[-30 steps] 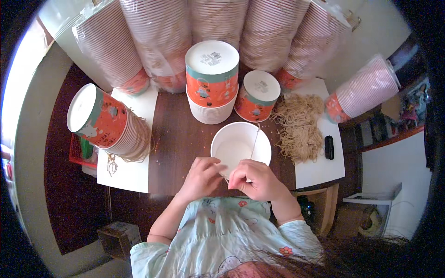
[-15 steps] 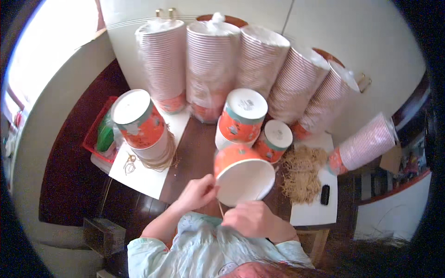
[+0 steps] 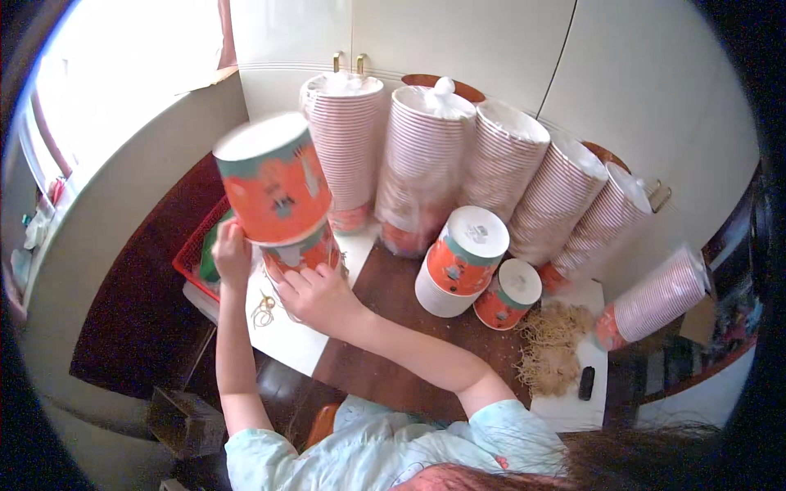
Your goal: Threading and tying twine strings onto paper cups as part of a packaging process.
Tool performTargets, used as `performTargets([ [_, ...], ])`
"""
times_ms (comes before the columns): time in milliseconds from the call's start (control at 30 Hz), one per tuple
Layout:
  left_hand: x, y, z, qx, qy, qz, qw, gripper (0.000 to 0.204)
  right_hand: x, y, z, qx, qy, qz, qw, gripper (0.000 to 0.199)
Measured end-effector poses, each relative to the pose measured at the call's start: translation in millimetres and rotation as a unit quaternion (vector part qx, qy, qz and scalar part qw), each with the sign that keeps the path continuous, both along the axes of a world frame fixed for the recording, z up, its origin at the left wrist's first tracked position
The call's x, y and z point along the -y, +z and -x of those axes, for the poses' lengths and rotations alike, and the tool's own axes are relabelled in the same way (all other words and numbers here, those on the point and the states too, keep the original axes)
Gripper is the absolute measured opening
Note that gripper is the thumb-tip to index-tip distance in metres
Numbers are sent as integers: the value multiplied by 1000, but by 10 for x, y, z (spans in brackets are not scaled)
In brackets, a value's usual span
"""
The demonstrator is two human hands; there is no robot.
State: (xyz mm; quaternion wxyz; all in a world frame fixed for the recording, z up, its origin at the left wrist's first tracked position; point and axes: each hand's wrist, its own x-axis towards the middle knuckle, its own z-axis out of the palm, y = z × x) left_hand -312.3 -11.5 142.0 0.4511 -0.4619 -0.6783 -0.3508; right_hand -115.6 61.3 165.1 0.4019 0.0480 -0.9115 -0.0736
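Note:
An upside-down orange paper bucket [image 3: 278, 196] with a green band and white base is tilted over the left stack. My left hand [image 3: 232, 250] is closed on its lower rim at the left. Under it, another orange paper bucket [image 3: 315, 248] of the stack shows partly. My right hand [image 3: 315, 296] reaches across to the front of this lower bucket, fingers bent and pressed together just below the upper rim. What those fingers pinch is hidden. Small scissors [image 3: 264, 309] with gold handles lie beside the stack on a white sheet [image 3: 299, 352].
Tall plastic-wrapped bucket stacks [image 3: 426, 155] line the back. Upturned buckets [image 3: 463, 266] and a smaller upturned bucket [image 3: 508, 295] stand mid-table. Tan cords [image 3: 553, 348] and a black object [image 3: 586, 383] lie at right. A red basket [image 3: 190, 260] sits at far left.
The bucket has moved from in front of my chest to the left stack and been turned bottom up. Both hands went left with it, and the view shifted.

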Motion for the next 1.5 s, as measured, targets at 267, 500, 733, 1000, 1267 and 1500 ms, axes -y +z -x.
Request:
performTargets([
  [267, 73, -675, -31, 115, -12, 73, 991, 11, -8, -721, -19, 99, 25, 105, 989, 17],
  [500, 194, -618, -151, 169, -56, 13, 984, 28, -29, -1001, -43, 222, 24, 182, 958, 30],
  [733, -58, 375, -500, 39, -94, 78, 992, 58, -4, -913, -497, 195, 60, 250, 947, 33],
  [1000, -242, 115, -533, 158, -152, 81, 972, 20, -773, -1094, -1919, 48, -200, 303, 931, 21],
  [1267, -241, 98, -442, 153, -215, 104, 959, 13, -1727, -1225, -3060, -12, -466, 195, 863, 49],
  [1500, -254, 65, -797, 43, -55, 86, 994, 18, -1994, -1493, -3262, -8, -426, 220, 878, 25],
])
